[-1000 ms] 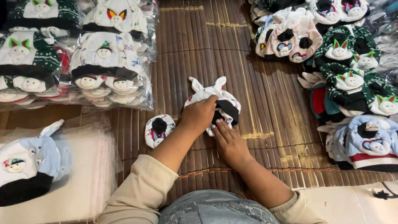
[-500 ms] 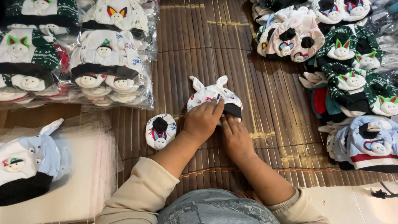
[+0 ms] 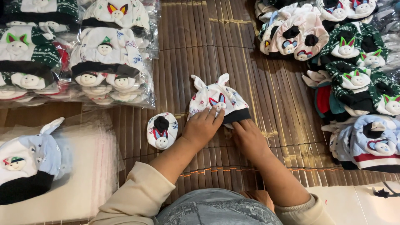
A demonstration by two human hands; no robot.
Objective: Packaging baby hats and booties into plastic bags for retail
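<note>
On the brown bamboo mat (image 3: 233,50), near its middle, lies a white printed baby hat (image 3: 216,102) with two pointed ears at the top, a small bunny face sewn on the front and a dark band along its lower edge. Both hands rest on it: the left hand (image 3: 203,127) lies flat with fingers spread over the hat's lower left part, just below the bunny face, while the right hand (image 3: 248,135) presses down at the dark band, fingers close together; neither hand grips anything. Just beside the left hand, to its left, sits a small white mitten (image 3: 162,131) with a black pompom and a little face, apart from the hat. Farther left, clear plastic bags (image 3: 93,166) lie in a stack, with a light blue hat (image 3: 29,160) on them. Above these are bagged bundles of hats (image 3: 110,66) in white and green. Along the right side of the mat is a loose heap of hats (image 3: 354,62) in green, pink, white and blue.
</note>
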